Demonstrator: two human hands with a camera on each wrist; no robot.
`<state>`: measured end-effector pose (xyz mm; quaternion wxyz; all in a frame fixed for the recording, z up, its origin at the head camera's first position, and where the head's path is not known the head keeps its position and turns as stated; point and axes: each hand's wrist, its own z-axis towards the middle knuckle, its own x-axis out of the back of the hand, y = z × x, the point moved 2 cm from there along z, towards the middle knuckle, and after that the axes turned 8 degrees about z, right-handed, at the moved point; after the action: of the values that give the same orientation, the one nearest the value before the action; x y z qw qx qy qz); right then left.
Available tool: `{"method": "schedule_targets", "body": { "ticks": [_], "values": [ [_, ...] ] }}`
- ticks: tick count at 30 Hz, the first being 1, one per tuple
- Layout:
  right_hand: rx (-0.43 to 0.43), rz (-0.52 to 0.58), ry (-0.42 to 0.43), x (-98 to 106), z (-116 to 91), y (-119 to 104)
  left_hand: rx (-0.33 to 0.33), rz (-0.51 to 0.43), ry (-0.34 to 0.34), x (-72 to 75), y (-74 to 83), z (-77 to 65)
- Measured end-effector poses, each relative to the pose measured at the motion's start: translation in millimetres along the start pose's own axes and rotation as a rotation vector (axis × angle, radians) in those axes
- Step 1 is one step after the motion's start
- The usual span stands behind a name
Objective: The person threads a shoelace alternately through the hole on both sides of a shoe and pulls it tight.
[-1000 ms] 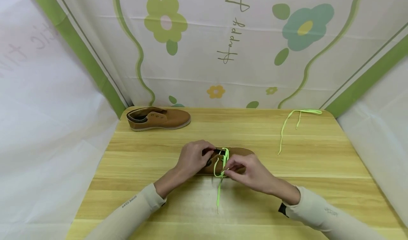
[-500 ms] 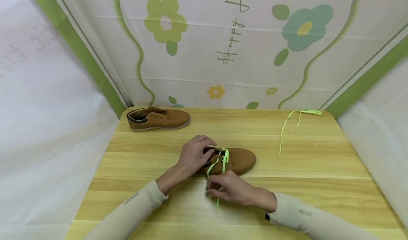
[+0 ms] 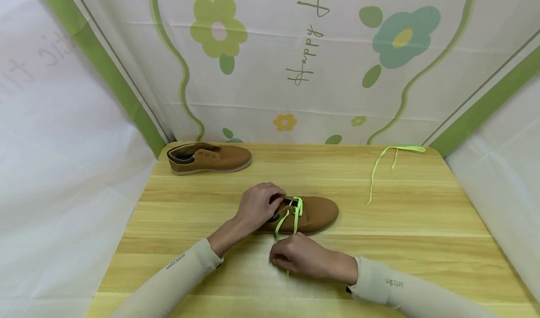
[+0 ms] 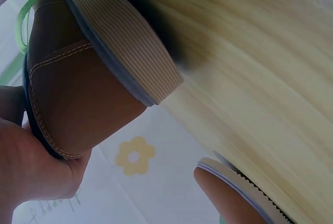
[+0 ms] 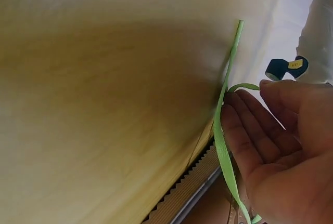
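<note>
A brown shoe (image 3: 320, 212) lies mid-table with its toe to the right. My left hand (image 3: 255, 208) grips it by the collar, thumb at the opening; the left wrist view shows the heel (image 4: 78, 104) close to that hand (image 4: 36, 167). A neon green shoelace (image 3: 298, 208) is threaded through its eyelets, two strands running toward me. In front of the shoe, my right hand (image 3: 305, 257) pinches one strand near its end, seen between thumb and fingers (image 5: 283, 130) in the right wrist view. The other strand (image 5: 221, 141) hangs loose past the fingers.
A second brown shoe (image 3: 229, 157), with no lace in its visible eyelets, stands at the table's back left. Another green shoelace (image 3: 375, 168) lies loose at the back right. A flowered white curtain (image 3: 261, 88) rises behind the wooden table (image 3: 401, 271).
My right hand has moved from beside the lacing toward me and to the left, drawing the lace strand out in front of the shoe. The left hand stays on the collar.
</note>
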<state>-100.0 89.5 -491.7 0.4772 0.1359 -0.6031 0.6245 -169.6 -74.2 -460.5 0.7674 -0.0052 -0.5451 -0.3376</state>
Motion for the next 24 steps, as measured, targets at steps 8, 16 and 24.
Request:
{"method": "schedule_targets", "body": {
  "ticks": [8,16,24],
  "values": [
    [0.060,-0.098,-0.073,4,-9,-1,0.000,0.002,-0.001,1.5,1.5,-0.4],
    [0.238,-0.296,-0.167,8,-15,-3,0.013,0.004,0.008,0.7,-0.5,-0.4],
    [0.314,-0.505,-0.159,5,-15,-6,0.019,0.002,0.011,-0.3,-1.0,-1.3]
  ]
}}
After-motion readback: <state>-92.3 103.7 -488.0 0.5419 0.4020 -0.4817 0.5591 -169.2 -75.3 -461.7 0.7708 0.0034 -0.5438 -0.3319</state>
